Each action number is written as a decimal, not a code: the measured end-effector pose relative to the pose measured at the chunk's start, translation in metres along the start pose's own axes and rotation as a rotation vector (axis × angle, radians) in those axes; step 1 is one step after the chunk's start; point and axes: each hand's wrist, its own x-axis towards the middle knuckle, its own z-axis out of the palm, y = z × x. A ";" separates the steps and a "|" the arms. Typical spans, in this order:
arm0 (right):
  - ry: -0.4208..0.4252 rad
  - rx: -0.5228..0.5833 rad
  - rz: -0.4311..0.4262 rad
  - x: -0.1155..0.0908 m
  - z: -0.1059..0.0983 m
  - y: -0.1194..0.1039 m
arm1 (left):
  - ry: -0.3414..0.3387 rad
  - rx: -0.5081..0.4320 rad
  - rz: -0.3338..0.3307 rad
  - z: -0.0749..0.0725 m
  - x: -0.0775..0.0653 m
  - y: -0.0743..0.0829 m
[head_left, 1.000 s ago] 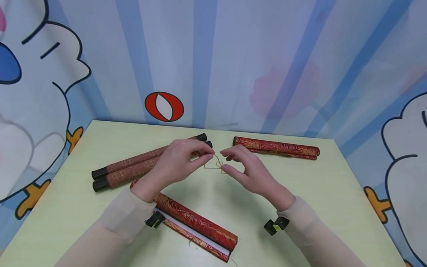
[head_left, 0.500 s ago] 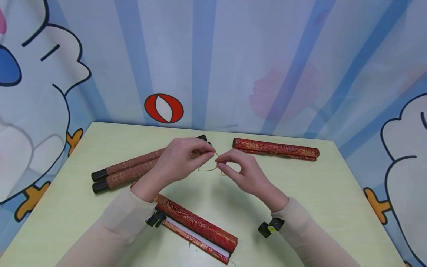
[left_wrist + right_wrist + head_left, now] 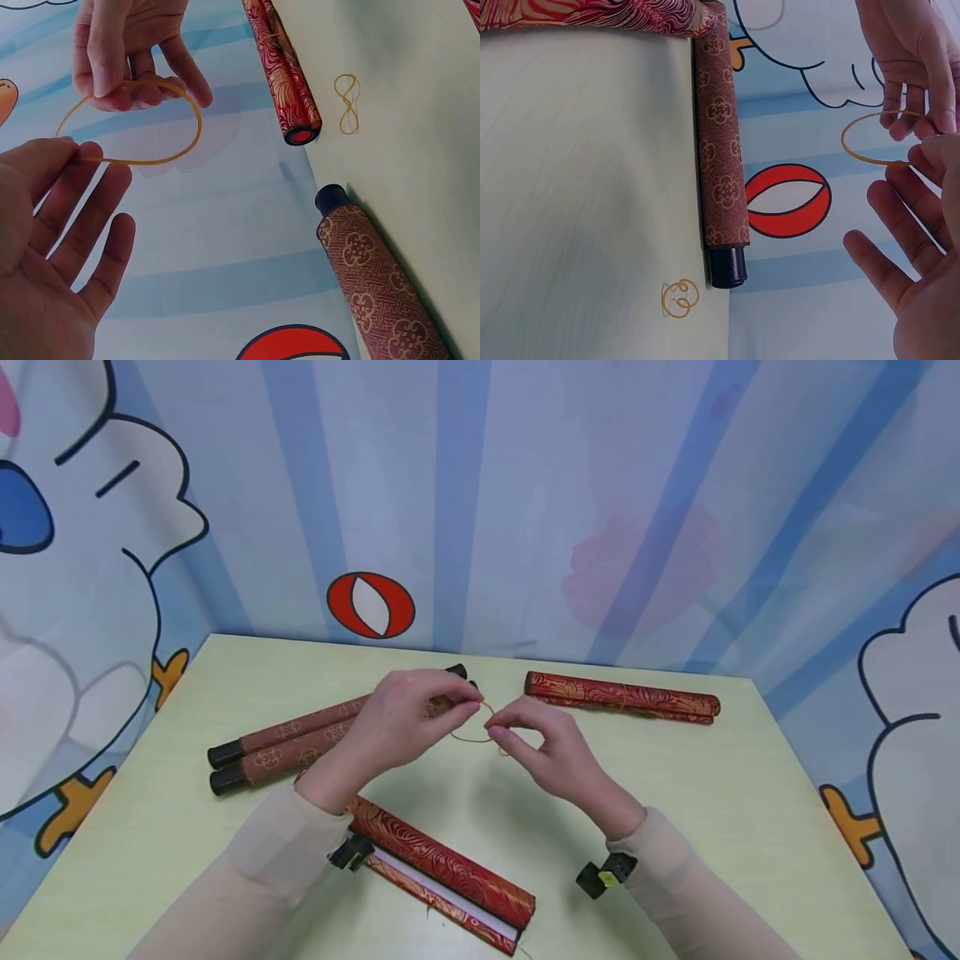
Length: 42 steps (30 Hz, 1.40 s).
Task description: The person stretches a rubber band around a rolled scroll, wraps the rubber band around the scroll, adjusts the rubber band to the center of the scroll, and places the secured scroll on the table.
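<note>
Between both hands a thin yellow rubber band [image 3: 200, 127] is spread into a rounded loop, raised above the table. My left hand [image 3: 412, 718] pinches one side of it with thumb and forefinger, its other fingers spread in the left wrist view. Opposite it, my right hand [image 3: 551, 739] pinches the other side. A second, twisted rubber band [image 3: 680, 298] lies on the table near a brown scroll's black end. Below the hands lies a red and gold scroll [image 3: 442, 860], partly unrolled with a white strip showing; the left forearm hides its far end.
Two brown flower-patterned scrolls [image 3: 292, 727] with black end caps lie side by side at the back left, partly behind the left hand. At the back right are rolled red scrolls [image 3: 622, 693] bound by a band. A striped cartoon backdrop [image 3: 510, 510] rises behind the table [image 3: 750, 827].
My right hand has moved slightly left and closed its thumb and forefinger on the rubber band. The band, bunched earlier, now forms a loop between the hands. The left hand has barely moved.
</note>
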 end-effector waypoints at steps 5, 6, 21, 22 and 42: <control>0.019 0.067 0.044 -0.002 -0.003 -0.003 | 0.010 0.010 0.005 0.001 0.000 -0.002; 0.023 0.086 0.056 -0.002 -0.004 -0.004 | 0.008 0.014 0.002 0.001 -0.001 -0.002; 0.115 0.551 0.211 -0.005 -0.010 -0.015 | -0.047 0.049 -0.121 0.022 -0.003 -0.008; 0.121 0.589 0.217 -0.005 -0.010 -0.015 | -0.050 0.041 -0.126 0.024 -0.003 -0.008; -0.062 0.782 0.319 -0.009 -0.007 -0.012 | 0.112 -0.158 -0.175 0.021 0.008 0.006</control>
